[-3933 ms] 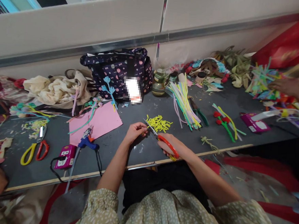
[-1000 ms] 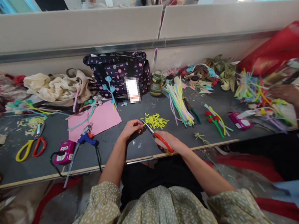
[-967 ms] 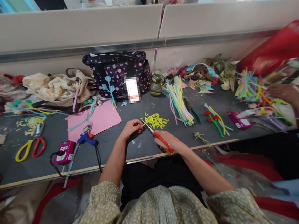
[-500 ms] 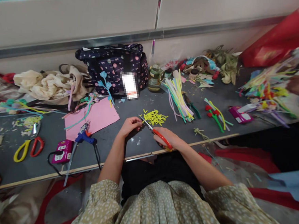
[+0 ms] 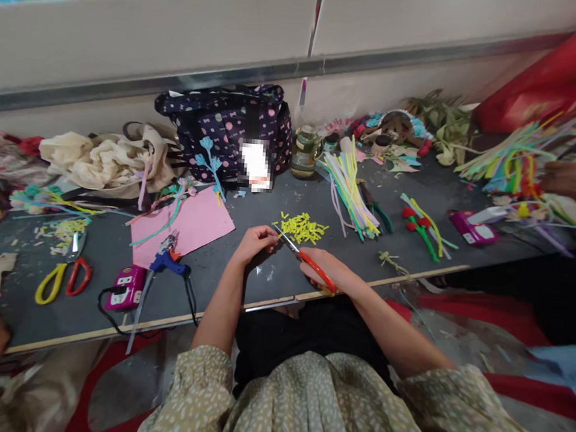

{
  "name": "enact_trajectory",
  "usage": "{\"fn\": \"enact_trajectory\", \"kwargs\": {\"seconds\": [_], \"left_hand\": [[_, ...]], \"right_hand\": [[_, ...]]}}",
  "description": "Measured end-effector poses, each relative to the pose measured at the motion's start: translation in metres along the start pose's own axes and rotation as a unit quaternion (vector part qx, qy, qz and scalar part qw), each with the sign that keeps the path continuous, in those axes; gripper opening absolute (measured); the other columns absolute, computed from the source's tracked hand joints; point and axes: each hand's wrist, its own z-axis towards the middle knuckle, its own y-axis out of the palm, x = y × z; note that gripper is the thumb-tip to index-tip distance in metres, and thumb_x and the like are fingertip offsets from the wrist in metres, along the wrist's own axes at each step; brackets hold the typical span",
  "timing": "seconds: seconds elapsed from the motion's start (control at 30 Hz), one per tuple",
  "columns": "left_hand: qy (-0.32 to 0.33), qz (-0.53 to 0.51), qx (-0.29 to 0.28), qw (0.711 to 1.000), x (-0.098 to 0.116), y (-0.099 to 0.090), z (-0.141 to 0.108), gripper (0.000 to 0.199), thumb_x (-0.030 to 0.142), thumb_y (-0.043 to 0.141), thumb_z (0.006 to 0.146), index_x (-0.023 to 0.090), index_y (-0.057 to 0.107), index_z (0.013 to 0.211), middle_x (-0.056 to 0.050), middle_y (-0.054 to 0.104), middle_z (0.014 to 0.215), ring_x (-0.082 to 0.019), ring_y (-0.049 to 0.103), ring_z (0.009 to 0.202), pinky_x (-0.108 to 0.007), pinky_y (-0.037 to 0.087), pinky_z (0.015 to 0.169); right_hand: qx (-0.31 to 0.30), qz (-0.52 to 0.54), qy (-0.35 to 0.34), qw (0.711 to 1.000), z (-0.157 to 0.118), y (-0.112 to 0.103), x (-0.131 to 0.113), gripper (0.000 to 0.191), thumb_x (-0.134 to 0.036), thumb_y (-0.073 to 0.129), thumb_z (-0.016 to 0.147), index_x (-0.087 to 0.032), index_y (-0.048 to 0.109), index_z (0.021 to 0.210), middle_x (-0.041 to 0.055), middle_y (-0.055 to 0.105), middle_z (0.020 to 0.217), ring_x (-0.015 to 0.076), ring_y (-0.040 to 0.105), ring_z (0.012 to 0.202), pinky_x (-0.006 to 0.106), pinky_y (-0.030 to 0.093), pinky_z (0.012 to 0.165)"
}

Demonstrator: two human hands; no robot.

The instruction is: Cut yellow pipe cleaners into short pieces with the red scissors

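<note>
L hand (image 5: 258, 242): fingers pinched, item unclear. R hand (image 5: 327, 269): fingers closed round scissors (image 5: 318, 269) handles. Yellow pcs (image 5: 303, 228) adjacent.

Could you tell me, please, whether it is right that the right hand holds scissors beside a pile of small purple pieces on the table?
Not quite: the small pieces are yellow, not purple, as the head view shows. The right hand does hold scissors beside their pile on the table.
</note>
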Motion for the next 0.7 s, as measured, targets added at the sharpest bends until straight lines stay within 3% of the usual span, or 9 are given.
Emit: {"fn": "enact_trajectory", "kwargs": {"seconds": [0.27, 0.7], "left_hand": [[-0.001, 0.005, -0.002, 1.0, -0.0023, -0.0002, 0.0004, 0.031, 0.038, 0.076, 0.068, 0.013, 0.065, 0.082, -0.002, 0.066, 0.069, -0.008, 0.054, 0.051, -0.023, 0.044, 0.054], [-0.007, -0.006, 0.002, 1.0, 0.001, 0.0003, -0.0005, 0.033, 0.039, 0.076, 0.068, 0.013, 0.066, 0.085, -0.002, 0.066, 0.069, -0.009, 0.055, 0.051, -0.023, 0.044, 0.054]], "right_hand": [[-0.015, 0.022, 0.0, 1.0, -0.0014, -0.0008, 0.0004, 0.017, -0.024, 0.041, 0.09, -0.016, 0.055, 0.092, -0.0021, 0.058, 0.057, 0.0083, 0.045, 0.042, 0.02, 0.032, 0.047], [0.041, -0.031, 0.004, 0.999, 0.0018, 0.0009, -0.0043, 0.01, -0.018, 0.046, 0.081, -0.018, 0.055, 0.083, -0.002, 0.058, 0.055, 0.0094, 0.048, 0.044, 0.021, 0.031, 0.049]]}}
